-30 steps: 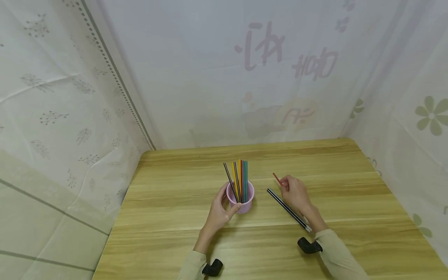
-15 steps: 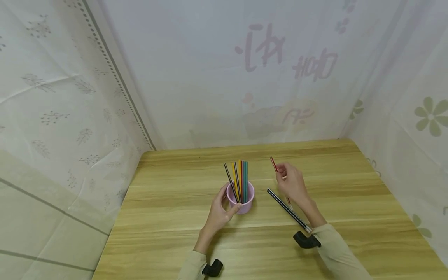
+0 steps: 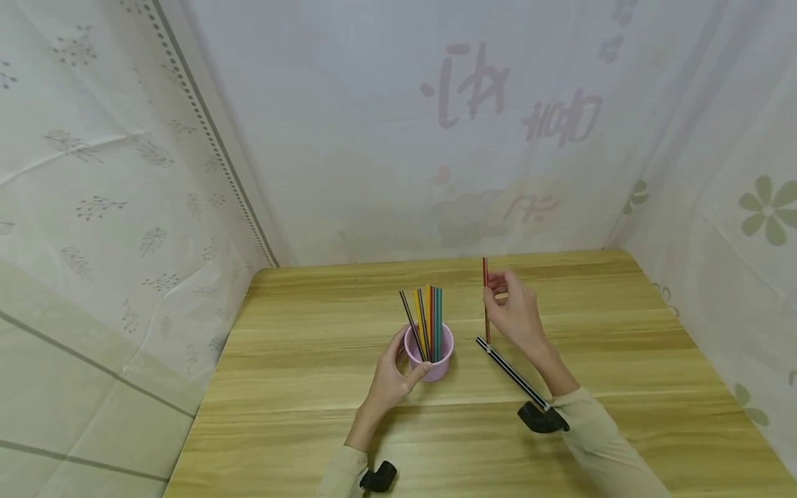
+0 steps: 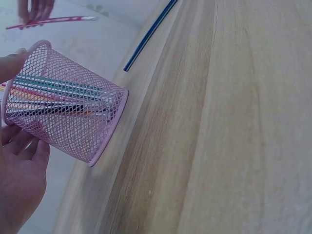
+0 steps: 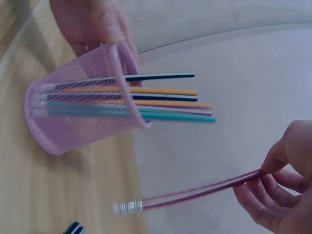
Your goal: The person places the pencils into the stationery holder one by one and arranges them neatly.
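A pink mesh pencil cup [image 3: 438, 372] stands on the table, with several yellow, teal, red and black-striped pencils [image 5: 168, 117] leaning in it, eraser ends down. My left hand [image 3: 387, 380] grips its near left side, thumb at the rim and fingers around the outside. To the right of the cup, my right hand [image 3: 518, 315] pinches a red striped pencil [image 5: 195, 194] between thumb and fingers near its upper part. That pencil hangs almost upright, its white eraser and metal band [image 5: 127, 207] pointing down. Black-and-white striped pencils [image 3: 513, 373] lie diagonally on the table below the right hand.
The wooden table [image 3: 280, 387] has its far edge against a patterned white cloth [image 3: 349, 173]. More cloth hangs at the left and right sides. A black wrist mount [image 3: 542, 418] sits on the right sleeve, over the near end of the lying pencils.
My right hand has lifted the red pencil off the table area, moved slightly up and left, and turned it from slanted to nearly upright. The left hand and cup have stayed put.
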Demonstrator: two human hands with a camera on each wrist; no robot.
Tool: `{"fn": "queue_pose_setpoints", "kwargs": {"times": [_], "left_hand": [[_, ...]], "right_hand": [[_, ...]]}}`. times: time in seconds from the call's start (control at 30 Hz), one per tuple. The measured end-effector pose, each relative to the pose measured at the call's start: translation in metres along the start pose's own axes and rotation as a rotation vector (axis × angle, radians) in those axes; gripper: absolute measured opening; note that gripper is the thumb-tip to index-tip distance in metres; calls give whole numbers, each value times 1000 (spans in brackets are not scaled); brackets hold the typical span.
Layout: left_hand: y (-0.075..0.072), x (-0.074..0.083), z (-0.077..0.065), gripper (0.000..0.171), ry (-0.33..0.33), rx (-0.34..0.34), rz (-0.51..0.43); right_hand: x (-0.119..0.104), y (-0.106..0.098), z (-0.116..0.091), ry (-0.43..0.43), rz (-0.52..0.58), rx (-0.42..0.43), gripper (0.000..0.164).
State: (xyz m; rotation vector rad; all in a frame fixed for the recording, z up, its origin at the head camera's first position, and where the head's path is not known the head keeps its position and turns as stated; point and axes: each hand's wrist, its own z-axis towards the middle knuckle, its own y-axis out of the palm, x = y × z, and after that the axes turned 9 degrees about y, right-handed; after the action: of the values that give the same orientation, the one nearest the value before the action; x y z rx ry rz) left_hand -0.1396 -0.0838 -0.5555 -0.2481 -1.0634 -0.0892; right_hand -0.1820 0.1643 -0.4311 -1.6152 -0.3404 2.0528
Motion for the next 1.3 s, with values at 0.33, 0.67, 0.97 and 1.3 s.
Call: {"fn": "queue_pose_setpoints", "kwargs": {"times": [0.33,0.67,0.97,1.3], "left_hand": [[0,3,0,80,-2,-5,-1],[0,1,0,82,-25,0,6],[-1,3,0,81,-1,-7,-4],[1,5,0,82,-28,4,-3]], "right_hand": [[-30,2,5,-72,121,54,20],[-41,16,5,-136,227,85,21],[-34,33,-1,-133,268,60,20],[-22,48,-9,-61,260,-13,20]]}}
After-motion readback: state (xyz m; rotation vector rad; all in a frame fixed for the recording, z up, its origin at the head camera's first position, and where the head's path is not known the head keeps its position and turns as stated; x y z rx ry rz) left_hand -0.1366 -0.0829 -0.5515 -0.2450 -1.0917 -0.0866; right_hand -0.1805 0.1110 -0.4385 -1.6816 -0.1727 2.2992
